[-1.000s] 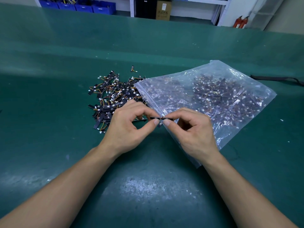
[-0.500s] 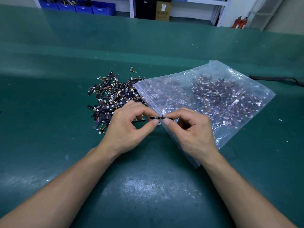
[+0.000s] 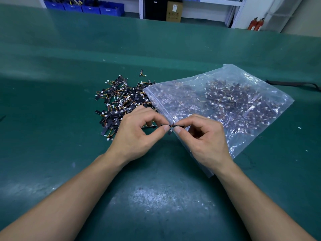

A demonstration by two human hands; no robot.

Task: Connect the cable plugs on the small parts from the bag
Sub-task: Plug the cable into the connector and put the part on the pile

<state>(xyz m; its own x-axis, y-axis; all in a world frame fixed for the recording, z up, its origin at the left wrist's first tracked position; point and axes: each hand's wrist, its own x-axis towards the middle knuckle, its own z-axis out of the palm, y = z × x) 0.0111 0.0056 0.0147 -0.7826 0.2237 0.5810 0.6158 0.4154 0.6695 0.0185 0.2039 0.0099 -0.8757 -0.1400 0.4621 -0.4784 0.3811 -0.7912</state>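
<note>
A small black strip part (image 3: 172,126) with a short orange-red cable and a white plug is held between both hands, just above the green table. My left hand (image 3: 137,134) pinches its left end with thumb and forefinger. My right hand (image 3: 203,138) pinches its right end the same way, the fingertips almost touching. A clear plastic bag (image 3: 224,100) full of the same parts lies behind and to the right of the hands. A loose pile of parts (image 3: 121,103) with yellow and orange wires lies left of the bag's mouth.
The green table mat (image 3: 156,197) stretches all round. A black strap (image 3: 293,83) lies at the right edge, beyond the bag. Blue bins (image 3: 97,7), a cardboard box (image 3: 174,11) and red extinguishers (image 3: 256,23) stand past the table's far edge.
Both hands stay where they were, pinching the same part. The fingertips shifted only slightly around the cable at its middle.
</note>
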